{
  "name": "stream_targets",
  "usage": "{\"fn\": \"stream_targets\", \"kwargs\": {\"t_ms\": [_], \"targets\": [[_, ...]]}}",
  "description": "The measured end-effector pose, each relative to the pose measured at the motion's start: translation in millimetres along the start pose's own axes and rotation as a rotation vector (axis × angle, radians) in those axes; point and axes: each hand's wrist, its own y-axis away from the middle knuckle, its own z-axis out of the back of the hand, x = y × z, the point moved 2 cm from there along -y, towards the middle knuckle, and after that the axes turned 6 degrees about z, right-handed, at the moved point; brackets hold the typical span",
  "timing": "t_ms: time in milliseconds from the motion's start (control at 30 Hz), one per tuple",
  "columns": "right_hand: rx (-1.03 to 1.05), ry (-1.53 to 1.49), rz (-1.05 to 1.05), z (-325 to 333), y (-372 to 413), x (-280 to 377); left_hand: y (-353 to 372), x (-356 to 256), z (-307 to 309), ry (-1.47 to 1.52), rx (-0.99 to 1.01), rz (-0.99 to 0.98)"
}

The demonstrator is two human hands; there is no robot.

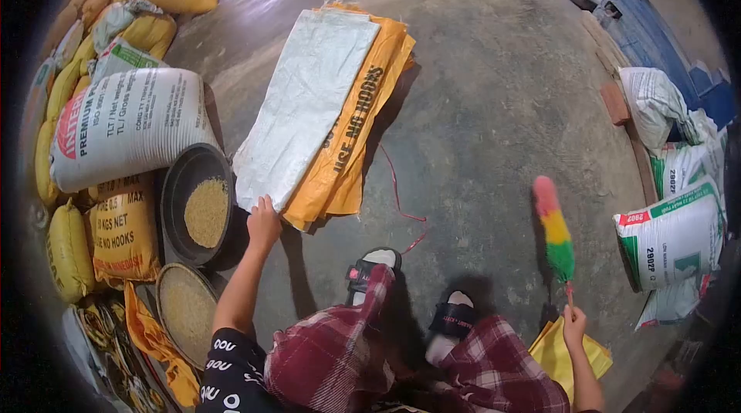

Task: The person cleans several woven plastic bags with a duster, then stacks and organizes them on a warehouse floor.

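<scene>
Two hands busy: your left hand (264,224) touching the sack stack (309,96), upper centre, can't tell if pinching; your right hand (573,326) gripping the duster (556,235), lower right. Loose layers want gentle handling, tbh.

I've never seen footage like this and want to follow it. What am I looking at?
There is no machine: a person uses two bare hands, seen in one picture from a camera on their head, looking forward and down. On the grey concrete floor lies a flat white woven sack on flat orange sacks. The left hand is at the white sack's near edge; the right hand holds a fluffy pink, yellow and green duster. At left is a round black basin.
</scene>
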Motion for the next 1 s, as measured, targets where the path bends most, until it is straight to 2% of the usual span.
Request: {"fn": "stream_targets", "kwargs": {"t_ms": [33, 100, 167, 200, 233, 333, 367, 400, 433, 467, 500, 533, 600, 633, 667, 733, 767, 833, 900, 933, 967, 1000], "targets": [[0.090, -0.009, 0.015, 0, -13, 13, -2, 3, 8, 0.002, 0.001, 0.008], [0.168, 0.026, 0.053, -10, -43, 27, -12, 16, 18, 0.090, 0.191, -0.046], [0.217, -0.046, 0.135, -30, -69, 53, -26, 33, 37, 0.074, 0.188, -0.045], [0.222, -0.053, 0.141, -44, -74, 58, -33, 23, 81, -0.070, 0.233, -0.060], [0.184, -0.077, 0.139, -61, -79, 62, -41, 21, 111, -0.016, 0.108, 0.003], [0.099, -0.289, 0.165, -113, -79, 67, -76, 9, 206, -0.124, -0.182, -0.127], [0.091, -0.341, 0.134, -131, -76, 66, -78, -12, 249, -0.121, -0.293, -0.169], [0.145, -0.537, -0.064, -146, -71, 68, -86, -21, 280, -0.110, -0.353, -0.205], [0.121, -0.562, -0.049, -149, -63, 89, -87, -36, 311, 0.011, -0.523, -0.325], [0.119, -0.722, -0.070, -153, -55, 104, -83, -57, 347, -0.044, -0.478, -0.250], [0.116, -0.881, -0.089, -155, -50, 115, -83, -72, 377, 0.050, -0.512, -0.318], [0.113, -0.880, -0.075, -156, -46, 123, -83, -83, 400, 0.170, -0.630, -0.510], [0.151, -1.151, -0.101, -155, -43, 133, -88, -96, 433, 0.249, -0.692, -0.515], [0.141, -1.157, -0.089, -147, -45, 135, -90, -99, 445, 0.325, -0.741, -0.530], [0.104, -1.132, -0.055, -136, -45, 139, -96, -101, 447, 0.325, -0.756, -0.541], [0.015, -1.121, -0.030, -109, -46, 146, -112, -104, 439, 0.964, -0.635, -0.505], [-0.004, -1.127, -0.030, -96, -47, 146, -110, -110, 430, 1.052, -0.599, -0.385], [-0.143, -1.171, -0.019, -68, -49, 141, -142, -100, 376, 1.182, -0.474, -0.137], [-0.239, -1.197, 0.018, -46, -46, 143, -157, -111, 291, 1.142, -0.292, -0.081], [-0.320, -1.222, 0.058, -38, -45, 141, -114, -143, 294, 0.870, -0.226, -0.130], [-0.329, -1.211, 0.055, -34, -45, 137, -121, -150, 236, 1.107, 0.047, -0.219], [-0.386, -1.169, 0.072, -32, -44, 133, -114, -162, 178, 1.185, 0.203, -0.074]]}}
